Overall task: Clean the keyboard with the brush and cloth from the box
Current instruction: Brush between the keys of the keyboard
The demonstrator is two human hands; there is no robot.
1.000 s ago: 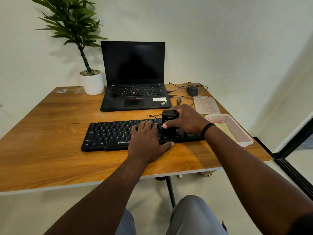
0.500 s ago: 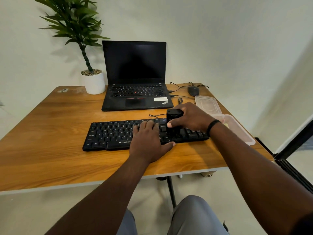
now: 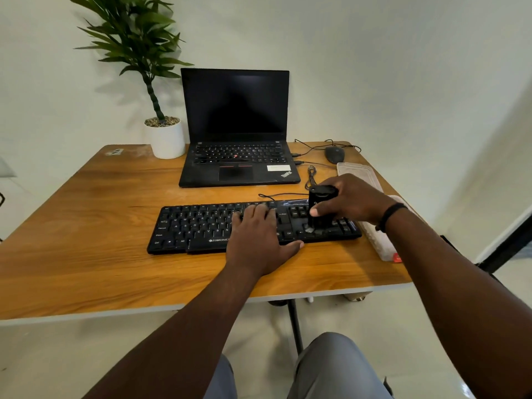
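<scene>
- Right hand [image 3: 352, 201] held a black brush [image 3: 321, 210] in its grip, bristles on the keyboard [image 3: 201, 226].
- Left hand [image 3: 256, 234] lay flat, steadying it.
- Short, light strokes would suit best.

Both arms are reaching forward from the bottom of the view. The left hand [image 3: 256, 237] is lying flat, palm down, fingers stretched forward and thumb sticking out to the right. The right hand [image 3: 349, 198] is curling around a black brush [image 3: 321, 210], thumb on the near side, holding it upright. The right wrist is wearing a dark band [image 3: 388, 216].
</scene>
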